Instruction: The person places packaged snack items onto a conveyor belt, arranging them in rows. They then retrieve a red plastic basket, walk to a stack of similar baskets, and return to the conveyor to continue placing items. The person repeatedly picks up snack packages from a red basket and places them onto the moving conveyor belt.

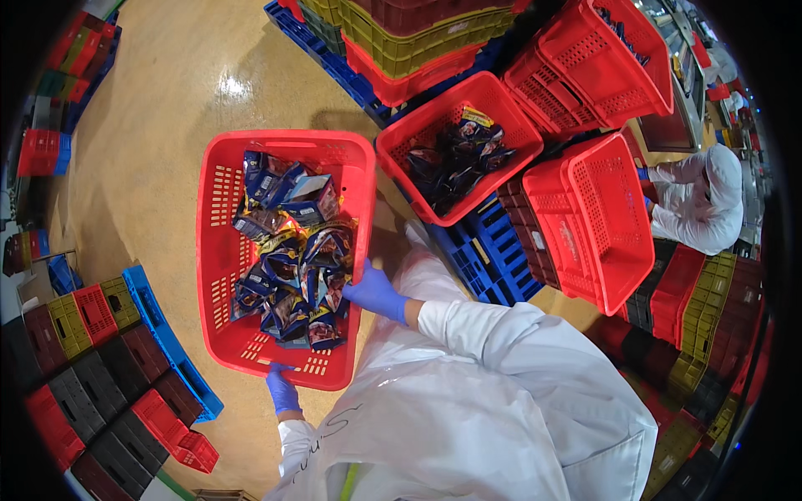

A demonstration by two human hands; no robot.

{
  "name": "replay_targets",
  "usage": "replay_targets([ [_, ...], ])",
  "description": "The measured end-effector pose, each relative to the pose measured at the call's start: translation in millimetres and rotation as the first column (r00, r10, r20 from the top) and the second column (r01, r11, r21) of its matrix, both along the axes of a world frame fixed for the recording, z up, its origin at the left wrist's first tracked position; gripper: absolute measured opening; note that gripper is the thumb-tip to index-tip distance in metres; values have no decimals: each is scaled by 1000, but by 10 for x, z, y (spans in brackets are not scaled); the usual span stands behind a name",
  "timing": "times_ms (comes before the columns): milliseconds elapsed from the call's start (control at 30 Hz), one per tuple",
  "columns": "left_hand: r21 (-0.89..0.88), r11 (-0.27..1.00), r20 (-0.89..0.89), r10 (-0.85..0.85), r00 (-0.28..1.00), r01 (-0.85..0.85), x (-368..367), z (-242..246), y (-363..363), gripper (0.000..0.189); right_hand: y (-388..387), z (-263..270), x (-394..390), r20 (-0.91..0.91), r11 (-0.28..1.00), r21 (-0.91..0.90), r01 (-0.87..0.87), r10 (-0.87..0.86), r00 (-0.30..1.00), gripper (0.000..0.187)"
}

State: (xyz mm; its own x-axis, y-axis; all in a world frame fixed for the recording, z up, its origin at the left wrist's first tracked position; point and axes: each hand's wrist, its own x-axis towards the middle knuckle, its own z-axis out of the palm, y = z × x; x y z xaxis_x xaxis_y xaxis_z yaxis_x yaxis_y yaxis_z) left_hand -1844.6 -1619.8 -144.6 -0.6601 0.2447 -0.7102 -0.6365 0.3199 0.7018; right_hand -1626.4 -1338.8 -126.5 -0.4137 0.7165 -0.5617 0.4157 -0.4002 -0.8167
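Observation:
A red perforated plastic crate [364, 188] is held in front of me, seemingly above the floor. Inside lie several dark blue printed packets [288, 250], jumbled and glossy. My left hand [282, 389], in a purple-blue glove, grips the crate's lower end wall, its fingertips at the slots. My right hand [379, 294], gloved alike, is closed over the long side rim nearest my body, its thumb towards the packets. Fingers of both hands are partly hidden by the crate.
Another red crate [460, 216] with packets stands by a blue pallet [485, 250]. Stacked red crates [589, 213] rise at the right, near a co-worker in white [702, 200]. Mixed-colour crate stacks [432, 37] stand ahead; more crates [94, 388] and an upright blue pallet [172, 344] are left.

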Motion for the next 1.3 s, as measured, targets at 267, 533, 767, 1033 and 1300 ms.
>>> replay_targets([
  [267,-23,956,-26,-293,956,292,-16,125,-347,13,502,-30,455,-252,873,-159,-460,415,874,62],
  [533,-12,999,159,-49,986,52,13,398,-140,30,1700,-2273,1381,716,951,244,-190,-44,697,46],
  [767,-777,630,-558,-695,453,8,122,775,927,61,1269,-2591,1698,712,917,264,-300,25,702,18],
  [1033,-825,381,-417,-909,6,418,1627,511,3042,39,333,-2583,3443,852,801,186,-569,157,500,12],
  [1300,-831,454,-529,-824,-203,322,1535,375,3046,41,-360,-1871,4003,888,870,434,-235,-369,275,53],
])
